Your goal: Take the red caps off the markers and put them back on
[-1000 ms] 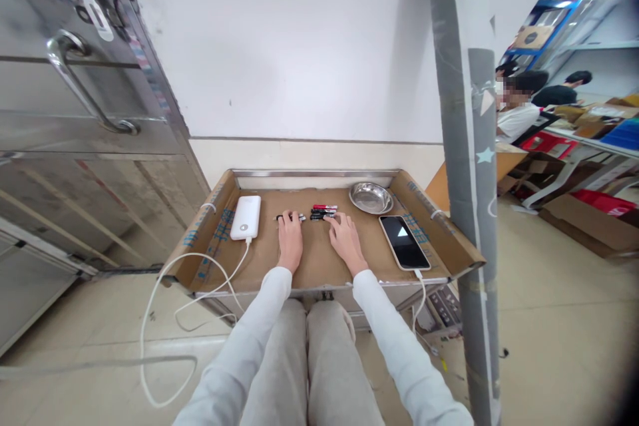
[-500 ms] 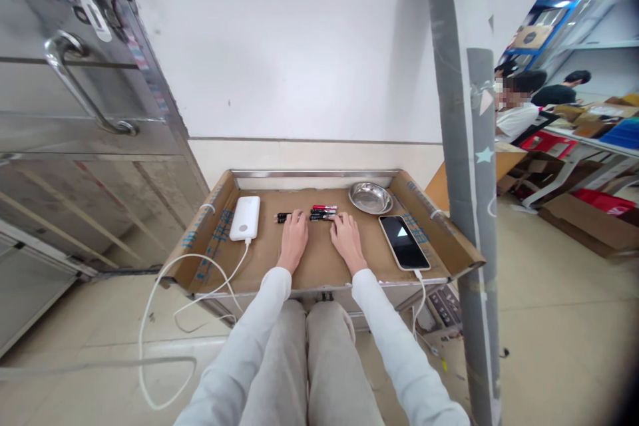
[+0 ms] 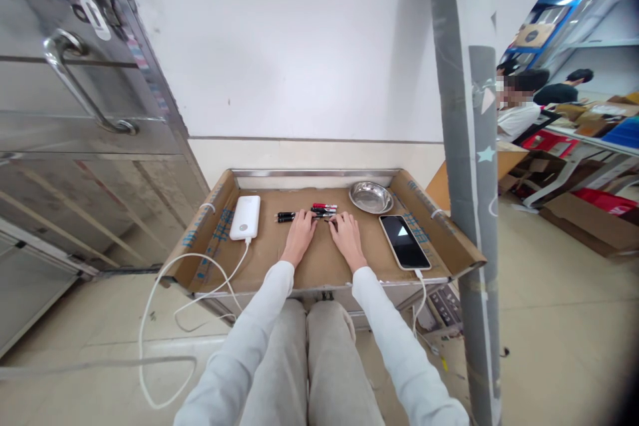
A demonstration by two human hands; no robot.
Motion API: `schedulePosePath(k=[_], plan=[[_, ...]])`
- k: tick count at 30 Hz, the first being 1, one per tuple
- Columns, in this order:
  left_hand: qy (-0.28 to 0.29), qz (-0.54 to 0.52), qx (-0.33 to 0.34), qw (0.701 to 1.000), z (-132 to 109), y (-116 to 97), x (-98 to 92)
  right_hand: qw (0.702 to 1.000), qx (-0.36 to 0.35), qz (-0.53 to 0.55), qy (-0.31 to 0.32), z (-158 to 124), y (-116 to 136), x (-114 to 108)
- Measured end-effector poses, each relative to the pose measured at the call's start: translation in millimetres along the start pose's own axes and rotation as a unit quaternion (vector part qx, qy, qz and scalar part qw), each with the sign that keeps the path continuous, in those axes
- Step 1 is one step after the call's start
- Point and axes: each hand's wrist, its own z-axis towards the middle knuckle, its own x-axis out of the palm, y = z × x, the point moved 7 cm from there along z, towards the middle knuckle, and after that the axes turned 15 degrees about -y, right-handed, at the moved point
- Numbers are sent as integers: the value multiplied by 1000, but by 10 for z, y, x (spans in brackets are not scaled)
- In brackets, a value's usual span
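On the surface (image 3: pixel 322 261), black pens (image 3: pixel 285 217) are lying beside the left hand (image 3: pixel 300 233), a red pen (image 3: pixel 323 206) beyond both hands, while the right hand (image 3: pixel 346 235) is hovering low, each grip's closure remaining indiscernible, light fingertip pressure best preventing rolling.

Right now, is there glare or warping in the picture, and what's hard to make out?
Head view: a bright patch glares on the phone screen, and the metal dish glints; the door looks stretched, likely by a wide lens; the right corners darken; a pixelated patch hides part of a person; detail on the black pens by the left hand is too small to read.
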Motion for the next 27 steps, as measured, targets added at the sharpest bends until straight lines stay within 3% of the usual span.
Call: schedulePosePath(k=[13, 27], plan=[[62, -116, -10, 991, -5, -33, 99, 999, -17, 25, 31, 13, 47, 15], [64, -169, -25, 983, -27, -15, 119, 994, -25, 98, 30, 10, 81, 19]])
